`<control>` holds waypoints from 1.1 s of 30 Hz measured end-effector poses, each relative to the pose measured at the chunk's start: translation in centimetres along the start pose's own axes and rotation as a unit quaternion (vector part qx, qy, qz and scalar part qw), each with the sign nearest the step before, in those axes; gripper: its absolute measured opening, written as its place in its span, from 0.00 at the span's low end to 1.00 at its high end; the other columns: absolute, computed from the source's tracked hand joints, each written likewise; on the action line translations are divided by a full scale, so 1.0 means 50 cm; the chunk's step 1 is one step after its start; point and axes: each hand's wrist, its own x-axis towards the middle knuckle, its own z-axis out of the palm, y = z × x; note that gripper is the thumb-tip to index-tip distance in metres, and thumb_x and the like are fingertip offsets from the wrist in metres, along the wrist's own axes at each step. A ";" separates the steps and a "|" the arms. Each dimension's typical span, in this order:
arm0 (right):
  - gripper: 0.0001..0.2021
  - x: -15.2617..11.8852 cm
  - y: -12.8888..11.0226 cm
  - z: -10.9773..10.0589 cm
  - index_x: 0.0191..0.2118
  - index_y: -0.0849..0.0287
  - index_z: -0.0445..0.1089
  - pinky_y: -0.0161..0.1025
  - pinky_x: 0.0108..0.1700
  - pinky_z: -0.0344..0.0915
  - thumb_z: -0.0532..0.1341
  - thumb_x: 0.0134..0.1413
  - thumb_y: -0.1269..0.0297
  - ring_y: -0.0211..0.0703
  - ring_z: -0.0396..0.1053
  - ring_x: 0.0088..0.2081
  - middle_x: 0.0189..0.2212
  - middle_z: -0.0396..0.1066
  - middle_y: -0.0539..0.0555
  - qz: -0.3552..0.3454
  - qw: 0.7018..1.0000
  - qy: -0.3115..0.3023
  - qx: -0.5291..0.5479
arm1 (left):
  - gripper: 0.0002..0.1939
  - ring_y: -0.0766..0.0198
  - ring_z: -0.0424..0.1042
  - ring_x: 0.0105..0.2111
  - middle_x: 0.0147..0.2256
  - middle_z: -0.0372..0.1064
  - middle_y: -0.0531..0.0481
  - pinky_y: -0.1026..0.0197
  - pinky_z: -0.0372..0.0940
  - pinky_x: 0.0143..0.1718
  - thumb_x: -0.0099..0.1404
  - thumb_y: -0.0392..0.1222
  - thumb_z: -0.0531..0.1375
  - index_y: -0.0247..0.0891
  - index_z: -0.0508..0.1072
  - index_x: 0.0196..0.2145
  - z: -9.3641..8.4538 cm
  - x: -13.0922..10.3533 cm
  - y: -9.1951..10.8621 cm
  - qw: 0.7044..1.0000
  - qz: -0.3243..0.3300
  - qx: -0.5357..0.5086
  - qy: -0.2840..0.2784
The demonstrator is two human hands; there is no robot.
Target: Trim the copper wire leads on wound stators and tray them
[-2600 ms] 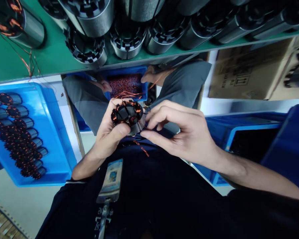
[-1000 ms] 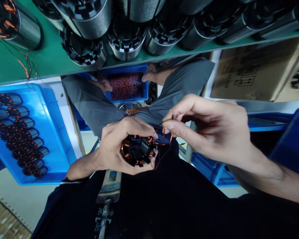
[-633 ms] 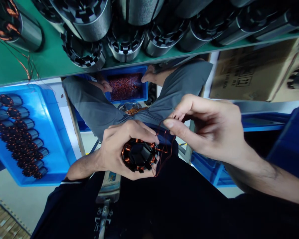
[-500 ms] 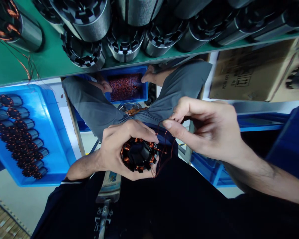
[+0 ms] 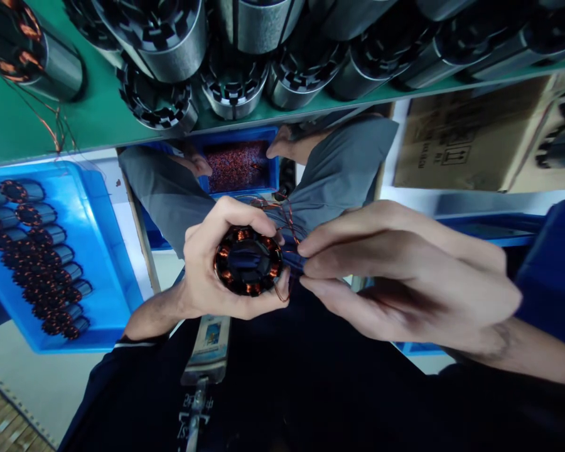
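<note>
Stator [image 5: 248, 260], a dark round core ringed with copper coils, sits in the middle of the view, held end-on so its axis points toward the camera. Largest around it are the green shelf [image 5: 89, 119] above, loaded with grey metal cylinders [image 5: 169, 37], and a blue tray [image 5: 106, 251] at left holding rows of wound stators. A cardboard box [image 5: 466, 138] stands at upper right, and a small blue bin [image 5: 238, 164] of copper scraps lies beyond the hands, between another person's grey sleeves. The left hand [image 5: 207, 276] is clenched around the stator, fingers over its top and thumb under it. The right hand [image 5: 405, 276] comes in from the right, its fingertips [image 5: 311, 267] pinched together at the stator's right edge on thin copper wires [image 5: 287, 220] that loop up from the coils. Both hands are close to the dark shirt below.
</note>
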 end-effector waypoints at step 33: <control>0.05 0.025 0.049 0.018 0.45 0.51 0.84 0.41 0.36 0.73 0.71 0.78 0.65 0.42 0.78 0.34 0.36 0.83 0.50 0.095 0.994 -0.046 0.013 | 0.33 0.57 0.89 0.38 0.47 0.87 0.46 0.59 0.87 0.41 0.61 0.41 0.83 0.37 0.79 0.60 0.003 -0.032 0.021 0.999 -0.023 -0.016 -0.047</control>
